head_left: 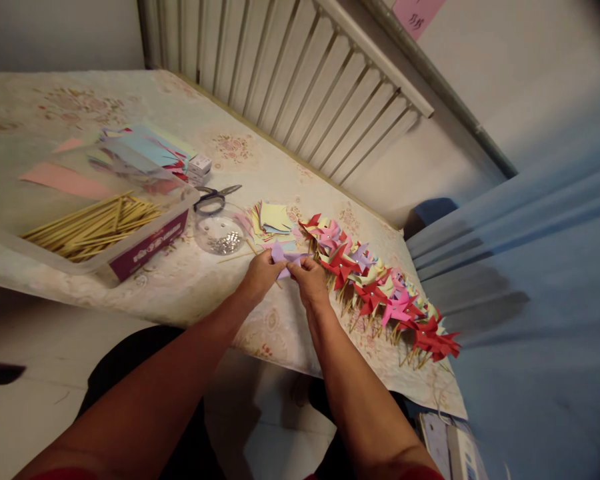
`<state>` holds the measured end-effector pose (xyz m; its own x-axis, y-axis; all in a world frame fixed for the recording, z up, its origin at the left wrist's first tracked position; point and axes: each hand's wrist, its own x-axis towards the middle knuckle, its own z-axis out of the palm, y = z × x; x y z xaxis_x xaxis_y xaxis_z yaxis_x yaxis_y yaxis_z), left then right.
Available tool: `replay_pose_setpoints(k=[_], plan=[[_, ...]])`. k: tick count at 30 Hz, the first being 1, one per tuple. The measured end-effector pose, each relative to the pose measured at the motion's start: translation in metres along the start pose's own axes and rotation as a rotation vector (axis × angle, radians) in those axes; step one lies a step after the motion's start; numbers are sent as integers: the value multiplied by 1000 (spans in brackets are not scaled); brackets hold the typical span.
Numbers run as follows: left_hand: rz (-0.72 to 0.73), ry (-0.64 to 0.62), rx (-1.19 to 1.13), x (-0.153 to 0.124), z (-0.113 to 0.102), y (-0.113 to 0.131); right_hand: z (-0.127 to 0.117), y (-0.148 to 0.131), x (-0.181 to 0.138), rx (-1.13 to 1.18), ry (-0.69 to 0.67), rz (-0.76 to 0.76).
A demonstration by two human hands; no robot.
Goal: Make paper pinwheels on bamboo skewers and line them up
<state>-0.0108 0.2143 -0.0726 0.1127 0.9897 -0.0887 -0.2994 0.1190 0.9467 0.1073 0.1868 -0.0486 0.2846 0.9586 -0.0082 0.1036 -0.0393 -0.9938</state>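
Observation:
Between my two hands is a purple piece of paper with cut, folded points, like a pinwheel head. My left hand pinches its left side, and my right hand pinches its right side. Just beyond my hands lies a stack of coloured paper squares, a pale yellow one on top. A thin stick lies on the table left of my left hand. To the right, many finished paper pinwheels on sticks lie in rows, red, pink, purple and pale yellow.
A clear plastic box of thin sticks stands at the left. Beside it are a round clear dish of small metal pins, scissors, small boxes and coloured paper sheets. A radiator and a blue curtain border the table.

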Motion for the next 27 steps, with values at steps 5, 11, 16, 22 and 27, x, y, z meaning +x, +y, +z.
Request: replay_pose_setpoints(k=[5, 11, 16, 22, 27], plan=[[-26, -31, -40, -2, 1, 3, -3, -1, 0, 25, -39, 37], [-34, -48, -53, -6, 2, 8, -3, -3, 0, 44, -66, 74], [-73, -126, -170, -9, 3, 14, -5, -3, 0, 46, -55, 91], [-143, -250, -285, -11, 1, 19, -7, -7, -4, 37, -33, 99], [-162, -248, -245, -12, -3, 18, -10, -19, -15, 68, -106, 105]])
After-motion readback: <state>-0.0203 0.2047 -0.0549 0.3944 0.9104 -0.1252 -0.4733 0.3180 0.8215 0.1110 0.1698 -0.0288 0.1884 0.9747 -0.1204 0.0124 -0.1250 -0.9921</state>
